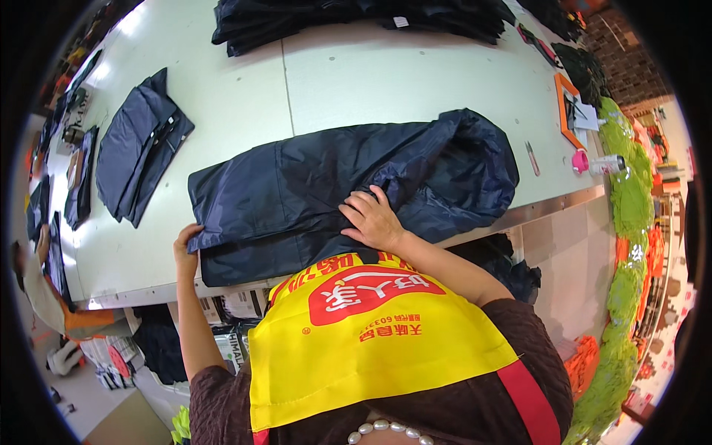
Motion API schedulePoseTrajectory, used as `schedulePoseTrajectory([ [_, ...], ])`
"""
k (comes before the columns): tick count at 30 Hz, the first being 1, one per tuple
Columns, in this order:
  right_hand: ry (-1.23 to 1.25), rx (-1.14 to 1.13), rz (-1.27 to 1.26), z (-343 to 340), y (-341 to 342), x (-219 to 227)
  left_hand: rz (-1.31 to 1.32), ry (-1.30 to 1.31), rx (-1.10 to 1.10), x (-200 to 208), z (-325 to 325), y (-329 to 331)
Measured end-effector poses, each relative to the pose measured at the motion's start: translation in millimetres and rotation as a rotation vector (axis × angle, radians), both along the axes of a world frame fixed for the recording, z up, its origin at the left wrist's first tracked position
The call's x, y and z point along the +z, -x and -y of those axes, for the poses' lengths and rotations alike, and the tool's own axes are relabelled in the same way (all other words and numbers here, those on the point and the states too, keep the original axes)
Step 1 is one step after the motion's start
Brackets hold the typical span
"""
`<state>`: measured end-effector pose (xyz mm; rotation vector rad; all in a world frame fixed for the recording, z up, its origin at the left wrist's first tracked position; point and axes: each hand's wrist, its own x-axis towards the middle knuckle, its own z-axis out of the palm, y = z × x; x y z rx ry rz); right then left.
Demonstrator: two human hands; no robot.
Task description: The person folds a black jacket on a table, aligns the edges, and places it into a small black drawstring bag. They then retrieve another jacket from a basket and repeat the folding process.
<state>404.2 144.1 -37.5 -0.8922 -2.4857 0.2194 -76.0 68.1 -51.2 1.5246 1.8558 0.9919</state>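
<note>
A dark navy garment (304, 174) of shiny thin fabric lies partly folded along the near edge of the table. Its left end is flat and squared off, while the right end is bunched and rumpled. What kind of garment it is I cannot tell. My left hand (187, 239) pinches its near left corner between thumb and fingers, just at the table's edge. Over the middle of the cloth, my right hand (374, 220) rests with the fingers apart, pressing on the fabric beside a crease.
A pale table (237, 100) carries a folded dark stack (141, 144) at left and a larger dark pile (363, 22) at the back. On the right are small snips (532, 159), an orange tray (561, 111) and a pink-capped bottle (607, 164). Another person's arm (44, 289) shows far left.
</note>
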Motion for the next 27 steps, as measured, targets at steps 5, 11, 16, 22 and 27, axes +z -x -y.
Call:
schedulePoseTrajectory([
  [5,-0.073,0.106,0.009,-40.0,4.1,2.5,0.956,0.449,0.331,26.3,11.0,19.4],
  [11,-0.149,0.109,0.008,-96.0,9.5,-3.6,0.449,0.526,0.289,62.3,-22.8,-63.6],
  [16,-0.026,0.017,0.051,-96.2,19.9,5.2,0.217,0.469,0.367,48.6,-25.7,-67.1],
  [22,0.182,0.033,0.122,-45.5,87.1,87.5,0.145,0.489,0.406,33.8,-26.8,-58.1],
  [27,0.031,0.213,0.361,-27.2,121.1,16.9,0.335,0.542,0.37,51.8,-29.3,-72.2],
])
